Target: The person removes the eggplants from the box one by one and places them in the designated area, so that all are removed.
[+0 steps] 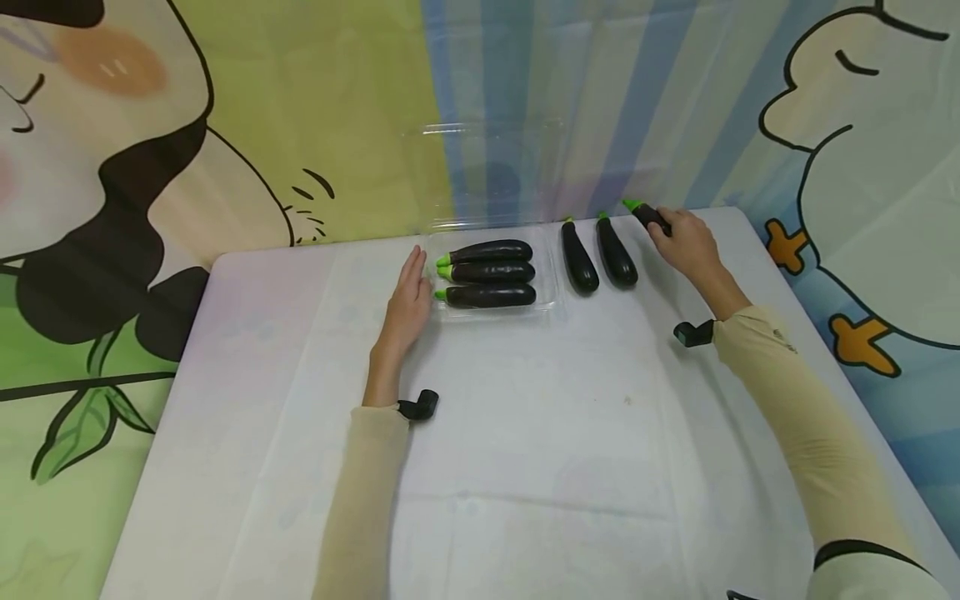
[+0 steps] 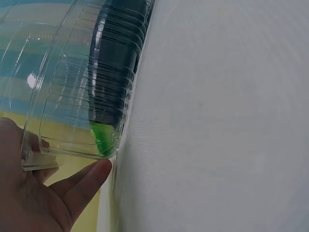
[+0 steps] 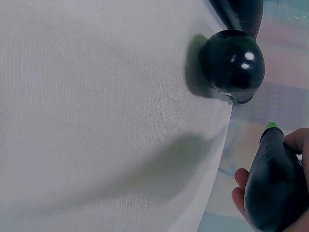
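Observation:
A clear plastic clamshell box [image 1: 551,279] lies at the table's far edge, holding three dark eggplants [image 1: 491,296] side by side with green stems to the left. My left hand [image 1: 405,304] rests against the box's left end; in the left wrist view its fairly straight fingers [image 2: 89,186] touch the plastic. Held in my right hand [image 1: 688,243] is another eggplant [image 3: 275,179], raised off the cloth, its green tip pointing away. Between box and right hand lie two more eggplants, the nearer-to-box one [image 1: 579,258] and its neighbour [image 1: 617,252].
The box's transparent lid [image 1: 487,171] stands raised at the back, against a cartoon-printed backdrop [image 1: 360,100]. White cloth [image 1: 540,433] covers the table, with creases toward the front. Each wrist carries a small black camera [image 1: 693,333].

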### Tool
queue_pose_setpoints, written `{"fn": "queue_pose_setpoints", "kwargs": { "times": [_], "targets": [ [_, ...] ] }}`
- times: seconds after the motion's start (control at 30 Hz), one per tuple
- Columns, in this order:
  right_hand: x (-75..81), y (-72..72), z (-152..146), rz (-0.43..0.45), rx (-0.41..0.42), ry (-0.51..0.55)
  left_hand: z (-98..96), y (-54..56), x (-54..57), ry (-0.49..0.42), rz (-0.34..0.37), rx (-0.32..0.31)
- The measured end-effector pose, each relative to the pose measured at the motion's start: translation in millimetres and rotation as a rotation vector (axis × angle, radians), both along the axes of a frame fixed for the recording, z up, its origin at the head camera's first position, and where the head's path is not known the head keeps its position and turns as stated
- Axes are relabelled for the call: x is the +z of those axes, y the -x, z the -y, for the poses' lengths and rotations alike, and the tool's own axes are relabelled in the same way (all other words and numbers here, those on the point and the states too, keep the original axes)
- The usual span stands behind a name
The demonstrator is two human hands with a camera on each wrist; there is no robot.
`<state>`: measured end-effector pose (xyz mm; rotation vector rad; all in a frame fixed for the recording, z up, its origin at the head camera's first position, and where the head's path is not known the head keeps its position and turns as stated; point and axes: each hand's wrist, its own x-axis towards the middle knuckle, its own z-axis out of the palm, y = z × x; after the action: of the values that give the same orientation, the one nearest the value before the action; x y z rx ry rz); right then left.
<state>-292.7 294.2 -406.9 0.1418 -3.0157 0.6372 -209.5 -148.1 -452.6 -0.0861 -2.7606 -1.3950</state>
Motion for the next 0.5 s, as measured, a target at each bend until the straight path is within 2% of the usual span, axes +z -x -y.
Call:
{"fn": "queue_pose_setpoints", "kwargs": {
  "times": [0.17,0.5],
  "targets": [
    [-3.7,1.3,-2.1,-0.031,0.004,0.042,-0.8,-0.2,0.7,-0.002,0.01,0.001],
    [-10.2,6.6,-4.2,0.001,0.016,0.101,0.1,0.1,0.9,0.007,0.004,0.007]
  ]
}}
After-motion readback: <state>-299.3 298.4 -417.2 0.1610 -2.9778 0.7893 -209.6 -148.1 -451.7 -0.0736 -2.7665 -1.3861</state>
